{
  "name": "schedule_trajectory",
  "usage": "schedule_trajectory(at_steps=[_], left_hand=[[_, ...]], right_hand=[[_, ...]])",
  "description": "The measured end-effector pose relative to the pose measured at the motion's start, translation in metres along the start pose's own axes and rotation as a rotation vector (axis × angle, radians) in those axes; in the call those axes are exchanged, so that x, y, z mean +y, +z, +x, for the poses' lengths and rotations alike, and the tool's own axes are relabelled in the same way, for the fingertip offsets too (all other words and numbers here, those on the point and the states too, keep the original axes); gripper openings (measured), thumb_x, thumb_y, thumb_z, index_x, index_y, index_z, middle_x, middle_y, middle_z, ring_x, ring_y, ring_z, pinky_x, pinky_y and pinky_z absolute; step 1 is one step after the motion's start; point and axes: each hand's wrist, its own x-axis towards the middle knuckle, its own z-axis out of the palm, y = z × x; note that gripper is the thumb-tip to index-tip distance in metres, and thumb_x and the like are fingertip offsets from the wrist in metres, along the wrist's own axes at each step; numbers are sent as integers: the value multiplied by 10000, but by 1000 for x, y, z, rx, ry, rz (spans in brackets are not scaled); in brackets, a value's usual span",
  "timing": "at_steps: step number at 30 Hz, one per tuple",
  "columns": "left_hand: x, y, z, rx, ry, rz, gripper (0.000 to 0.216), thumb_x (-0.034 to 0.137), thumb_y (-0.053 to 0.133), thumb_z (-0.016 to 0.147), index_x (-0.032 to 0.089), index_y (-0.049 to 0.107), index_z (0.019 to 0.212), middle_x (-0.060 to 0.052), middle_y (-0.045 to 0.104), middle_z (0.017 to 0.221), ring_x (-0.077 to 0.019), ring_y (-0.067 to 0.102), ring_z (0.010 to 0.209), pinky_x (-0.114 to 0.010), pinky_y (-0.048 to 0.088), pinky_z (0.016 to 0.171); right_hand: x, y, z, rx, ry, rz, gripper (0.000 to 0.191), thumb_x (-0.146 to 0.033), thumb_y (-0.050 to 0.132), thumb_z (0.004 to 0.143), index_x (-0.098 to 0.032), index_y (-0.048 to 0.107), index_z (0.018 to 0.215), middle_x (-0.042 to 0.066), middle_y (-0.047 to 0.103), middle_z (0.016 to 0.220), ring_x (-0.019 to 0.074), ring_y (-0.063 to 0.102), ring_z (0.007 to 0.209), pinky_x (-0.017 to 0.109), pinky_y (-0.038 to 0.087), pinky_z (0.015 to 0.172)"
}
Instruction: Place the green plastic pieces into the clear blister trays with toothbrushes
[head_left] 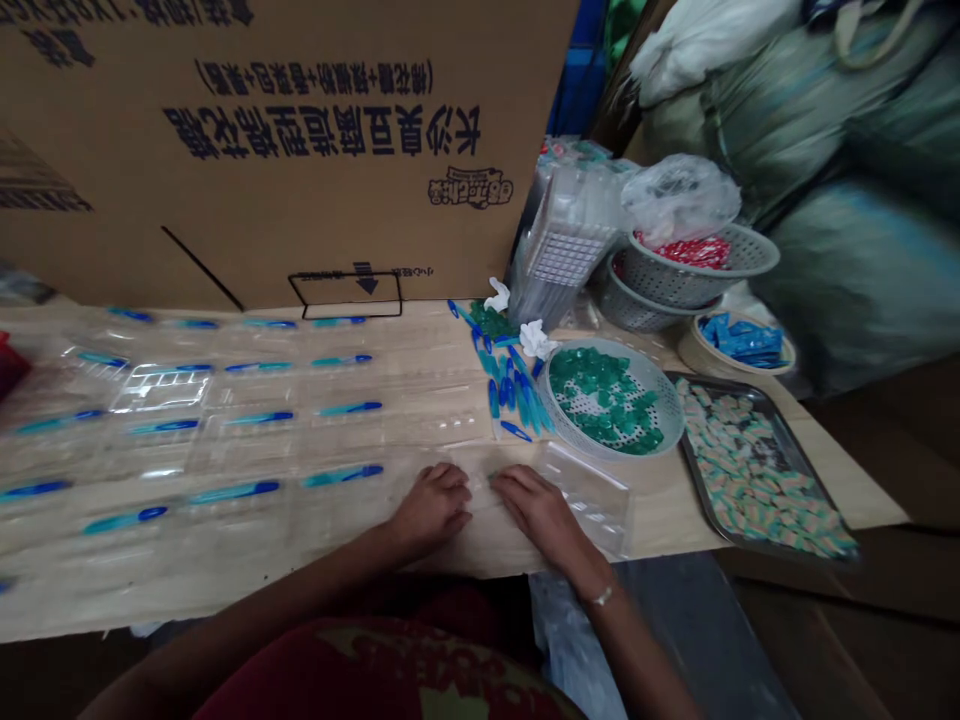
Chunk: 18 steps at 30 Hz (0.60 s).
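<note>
Pens (510, 385) lie left of the basket (675, 410); the tray (694, 470) lies right of it.

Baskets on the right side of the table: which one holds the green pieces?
The shallow round basket lying flat nearest the right hand, beside the loose blue pens. The deeper stacked baskets behind it hold red packets instead.

Two hands are at the bench (847, 490): a left hand (435, 505) and a right hand (541, 515). From here I make it about sixteen blue pens (341, 475) laid out singly, plus one loose heap (514, 390) too tangled to count. Three perforated baskets: one green-filled basket (671, 415) and two stacked baskets (675, 285). One bowl (694, 352), one metal tray (712, 381), one cardboard box (300, 220) and two white scraps (536, 338).
</note>
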Motion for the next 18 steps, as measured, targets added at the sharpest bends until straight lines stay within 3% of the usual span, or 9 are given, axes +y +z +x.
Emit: schedule_trajectory(at_steps=[3, 6, 12, 15, 18], left_hand=[[-8, 7, 4, -48, 58, 146, 75, 180, 559, 800, 176, 623, 762, -67, 610, 1037, -229, 502, 1012, -365, 402, 867], [-11, 12, 3, -34, 87, 181, 109, 153, 529, 813, 178, 610, 744, -60, 607, 1019, -212, 498, 998, -337, 402, 862], [-15, 16, 0, -50, 100, 184, 127, 105, 498, 799, 175, 603, 786, -56, 609, 926, -197, 522, 894, -313, 426, 800], [-19, 20, 0, -28, 111, 185, 154, 84, 475, 793, 171, 602, 784, -59, 611, 890, -194, 531, 848, -310, 440, 766], [-21, 23, -1, 20, 128, 166, 158, 73, 476, 781, 171, 599, 792, -60, 618, 896, -195, 539, 859, -315, 449, 775]], right_hand=[[14, -8, 17, -136, -23, -107, 201, -107, 468, 883, -200, 646, 898, 55, 633, 885, 190, 587, 840, 307, 494, 746], [20, -12, 27, -168, -33, -62, 202, -107, 480, 885, -199, 660, 876, 40, 641, 857, 165, 597, 811, 268, 487, 720], [6, -11, 34, -356, -233, -201, 120, -126, 539, 866, -190, 641, 873, 33, 635, 845, 176, 568, 845, 279, 458, 751], [0, -7, 31, -359, -231, -267, 91, -144, 574, 844, -184, 637, 896, 48, 639, 863, 195, 566, 868, 303, 459, 769], [17, -17, 29, -265, -152, -85, 149, -156, 531, 864, -206, 637, 955, 39, 654, 904, 173, 590, 868, 266, 468, 745]])
